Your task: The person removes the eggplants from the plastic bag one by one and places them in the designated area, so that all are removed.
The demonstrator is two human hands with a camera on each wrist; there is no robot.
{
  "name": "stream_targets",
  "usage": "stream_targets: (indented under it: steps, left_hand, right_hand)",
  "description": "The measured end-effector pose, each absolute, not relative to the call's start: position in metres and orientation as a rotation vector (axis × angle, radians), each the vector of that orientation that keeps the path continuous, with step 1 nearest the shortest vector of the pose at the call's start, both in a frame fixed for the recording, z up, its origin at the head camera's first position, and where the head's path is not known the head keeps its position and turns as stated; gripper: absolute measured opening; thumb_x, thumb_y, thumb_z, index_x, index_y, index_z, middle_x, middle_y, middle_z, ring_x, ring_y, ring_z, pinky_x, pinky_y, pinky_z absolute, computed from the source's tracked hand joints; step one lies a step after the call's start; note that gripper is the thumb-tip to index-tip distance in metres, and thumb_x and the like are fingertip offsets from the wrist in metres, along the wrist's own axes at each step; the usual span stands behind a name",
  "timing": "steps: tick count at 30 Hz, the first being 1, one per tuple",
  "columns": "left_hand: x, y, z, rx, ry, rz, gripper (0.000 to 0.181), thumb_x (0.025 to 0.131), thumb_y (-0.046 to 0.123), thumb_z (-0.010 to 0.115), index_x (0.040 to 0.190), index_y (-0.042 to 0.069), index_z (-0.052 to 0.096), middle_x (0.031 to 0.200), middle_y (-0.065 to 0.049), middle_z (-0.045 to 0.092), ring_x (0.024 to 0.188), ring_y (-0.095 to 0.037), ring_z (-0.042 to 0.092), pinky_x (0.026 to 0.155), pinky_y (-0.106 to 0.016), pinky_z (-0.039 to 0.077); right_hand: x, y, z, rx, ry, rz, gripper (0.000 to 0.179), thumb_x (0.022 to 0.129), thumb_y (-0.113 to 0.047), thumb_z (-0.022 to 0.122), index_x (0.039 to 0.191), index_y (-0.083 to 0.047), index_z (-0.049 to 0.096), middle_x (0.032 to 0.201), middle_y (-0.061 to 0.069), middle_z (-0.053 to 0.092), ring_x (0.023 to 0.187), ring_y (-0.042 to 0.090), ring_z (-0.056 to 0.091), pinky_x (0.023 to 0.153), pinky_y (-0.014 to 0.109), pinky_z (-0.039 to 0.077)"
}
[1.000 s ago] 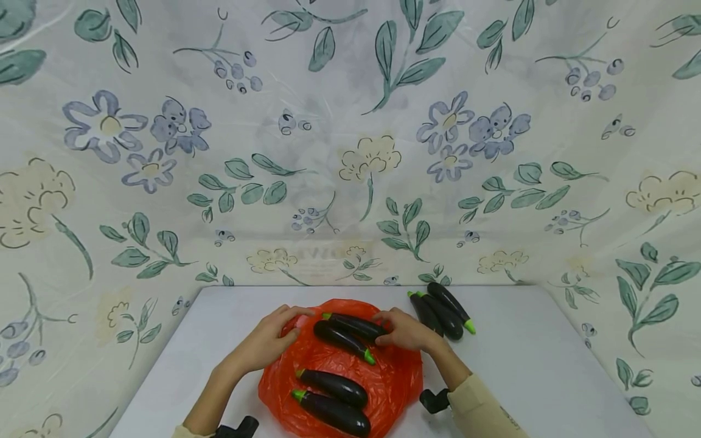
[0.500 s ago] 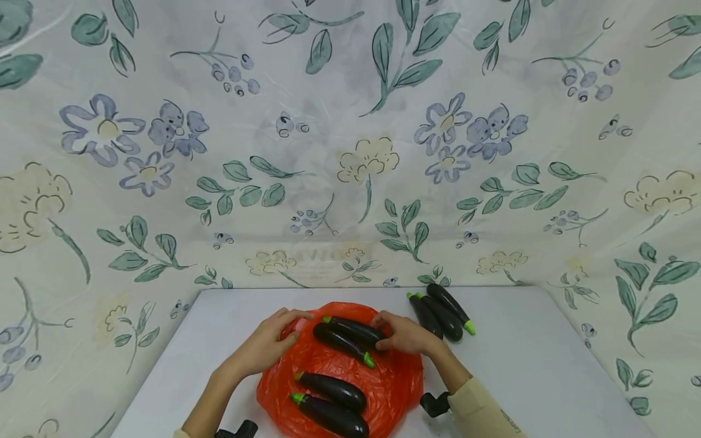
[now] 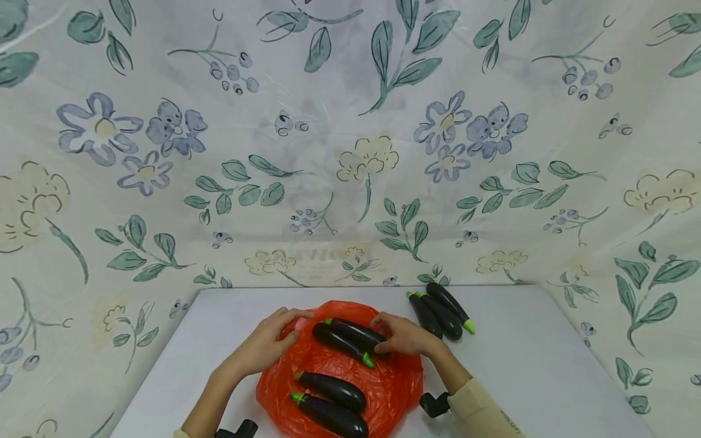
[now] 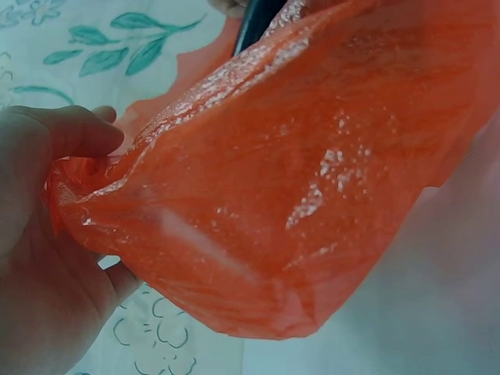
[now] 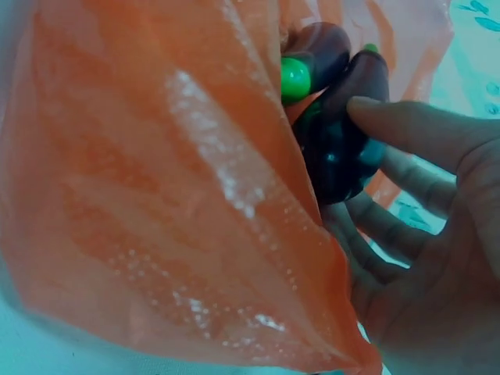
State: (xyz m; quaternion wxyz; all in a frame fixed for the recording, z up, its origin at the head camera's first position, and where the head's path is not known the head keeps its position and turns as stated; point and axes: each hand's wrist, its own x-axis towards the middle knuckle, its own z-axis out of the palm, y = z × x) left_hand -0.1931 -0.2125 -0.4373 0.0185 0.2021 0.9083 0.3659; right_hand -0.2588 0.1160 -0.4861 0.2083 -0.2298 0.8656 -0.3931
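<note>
A crinkled red plastic bag (image 3: 334,365) lies on the white table with two pairs of eggplants on it. My left hand (image 3: 264,344) pinches the bag's left edge between thumb and fingers, as the left wrist view shows with the bunched plastic (image 4: 82,191). At the bag's far right, my right hand (image 3: 406,333) holds the blunt end of the rearmost eggplant (image 3: 356,332), thumb on top and fingers beneath. Close in front of it lies another eggplant (image 3: 339,342). Nearer still are an upper eggplant (image 3: 331,389) and a lower eggplant (image 3: 331,415). In the right wrist view, the bag partly hides the eggplants.
Three more eggplants (image 3: 446,313) lie side by side on the table (image 3: 526,365), behind and right of the bag. A floral cloth (image 3: 306,146) hangs behind and around the table. Black wrist mounts (image 3: 435,403) sit at both wrists.
The rearmost eggplant and my right hand have shifted very slightly toward the front. My left hand keeps its hold on the bag; the other eggplants look unmoved.
</note>
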Motion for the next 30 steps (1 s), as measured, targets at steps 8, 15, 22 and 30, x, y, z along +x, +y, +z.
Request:
stream_targets:
  steps: [8, 15, 22, 30]
  left_hand:
    - [-0.192, -0.212, -0.437, 0.614, 2.818, 1.143, 0.041, 0.097, 0.012, 0.063, 0.136, 0.024, 0.059, 0.114, -0.001, 0.060, 0.106, -0.021, 0.057, 0.090, -0.043, 0.057]
    - [-0.194, -0.212, -0.437, 0.621, 2.820, 1.130, 0.040, 0.097, 0.013, 0.064, 0.136, 0.024, 0.059, 0.115, -0.001, 0.060, 0.106, -0.020, 0.057, 0.090, -0.043, 0.057]
    - [-0.195, -0.213, -0.435, 0.634, 2.821, 1.128, 0.041, 0.097, 0.011, 0.063, 0.136, 0.023, 0.059, 0.110, 0.001, 0.059, 0.102, -0.020, 0.056, 0.089, -0.041, 0.058]
    - [-0.193, -0.213, -0.436, 0.621, 2.815, 1.138, 0.041, 0.097, 0.011, 0.064, 0.136, 0.023, 0.059, 0.111, 0.000, 0.060, 0.104, -0.021, 0.056, 0.088, -0.039, 0.058]
  right_hand:
    - [-0.258, 0.116, -0.485, -0.654, 2.380, -1.103, 0.045, 0.086, -0.018, 0.078, 0.126, -0.019, 0.056, 0.118, 0.006, 0.061, 0.106, 0.026, 0.057, 0.096, 0.050, 0.052]
    - [-0.256, 0.116, -0.482, -0.674, 2.381, -1.096, 0.045, 0.087, -0.018, 0.078, 0.126, -0.019, 0.056, 0.117, 0.004, 0.061, 0.105, 0.025, 0.057, 0.095, 0.048, 0.052]
    - [-0.255, 0.116, -0.477, -0.705, 2.382, -1.093, 0.043, 0.086, -0.016, 0.078, 0.124, -0.020, 0.057, 0.117, 0.005, 0.061, 0.104, 0.025, 0.057, 0.094, 0.047, 0.053]
    - [-0.253, 0.114, -0.471, -0.746, 2.352, -1.069, 0.041, 0.086, -0.016, 0.078, 0.121, -0.021, 0.058, 0.115, 0.004, 0.061, 0.103, 0.024, 0.058, 0.093, 0.047, 0.053]
